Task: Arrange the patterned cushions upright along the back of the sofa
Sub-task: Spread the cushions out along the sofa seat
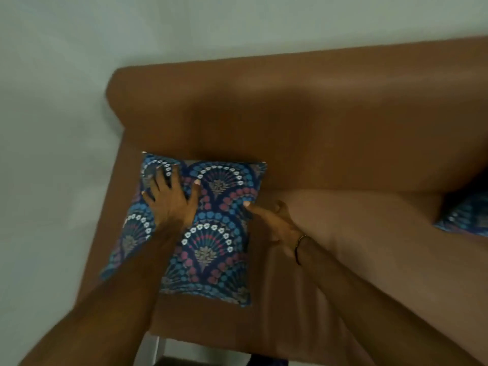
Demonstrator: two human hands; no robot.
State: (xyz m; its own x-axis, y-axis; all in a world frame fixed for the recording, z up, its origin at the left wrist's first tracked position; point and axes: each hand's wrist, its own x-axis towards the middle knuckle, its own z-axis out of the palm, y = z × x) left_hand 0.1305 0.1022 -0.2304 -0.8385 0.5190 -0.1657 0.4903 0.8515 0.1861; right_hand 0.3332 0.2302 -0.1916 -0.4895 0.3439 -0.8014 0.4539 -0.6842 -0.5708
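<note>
A blue cushion point(214, 233) with a red and white fan pattern leans in the left corner of the brown sofa point(317, 122), its top edge against the backrest. My left hand point(171, 196) lies flat on its upper left part, fingers spread. My right hand point(274, 223) touches the cushion's right edge, thumb pressed on the fabric; the fingers behind the edge are hidden. A second cushion point(464, 217) of the same pattern shows partly at the right edge of the seat.
A pale wall point(66, 128) stands behind and to the left of the sofa. The sofa's left armrest point(116, 207) sits under the cushion's left side. A white sofa leg point(153, 344) and pale floor show below the front edge.
</note>
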